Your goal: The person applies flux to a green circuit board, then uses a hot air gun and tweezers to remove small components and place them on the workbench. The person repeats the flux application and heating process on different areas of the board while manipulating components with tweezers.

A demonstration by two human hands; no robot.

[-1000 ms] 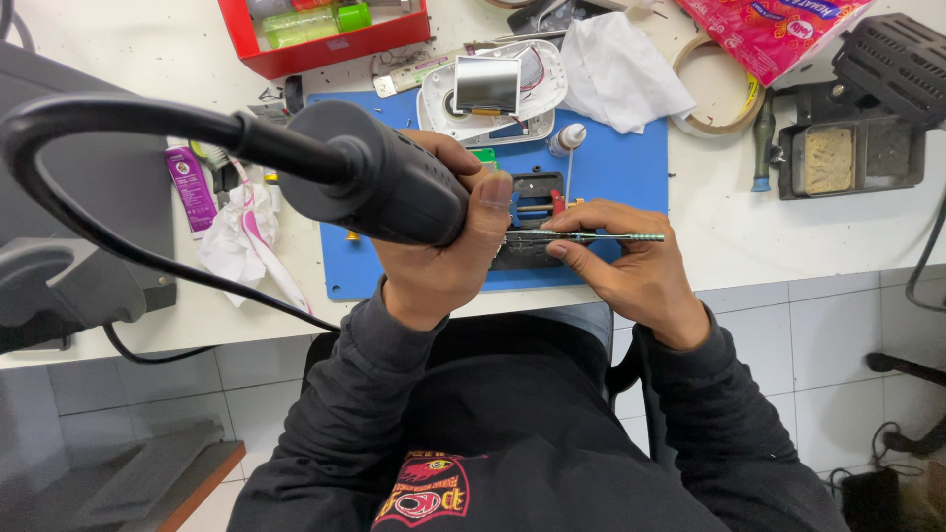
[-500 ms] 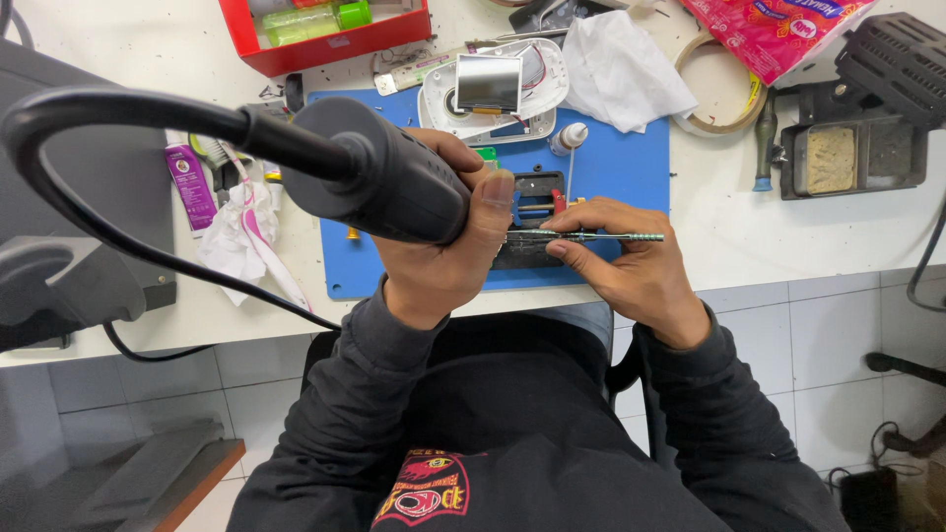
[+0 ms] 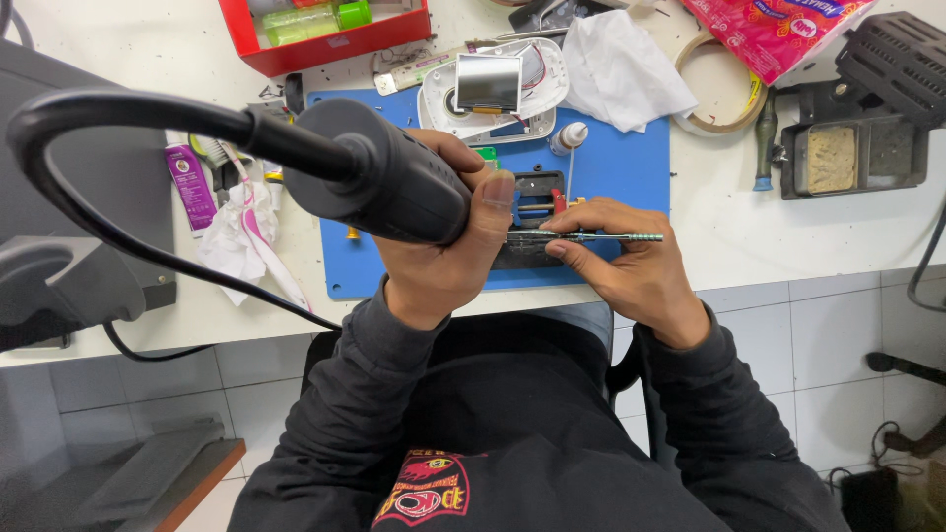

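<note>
My left hand wraps a fat matte-black hot-air handle at frame centre. My right hand pinches slim metal tweezers over a black holder on the smooth blue mat; crumpled tissue lies above.

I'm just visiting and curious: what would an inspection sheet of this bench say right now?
Surface: white bench with a blue mat on it.
Job's things: thick black corded tool; thin metal tweezers; small dark holder on the mat beneath them.
Clutter: red tray, white device with a small screen, crumpled white tissue, tape roll, dropper bottle, black sponge stand, pink packet.
Hands: left hand grips the black tool; right hand pinches the tweezers.
Cables: black cord loops off the tool to the left.
Surroundings: tiled floor, black sleeves.
</note>
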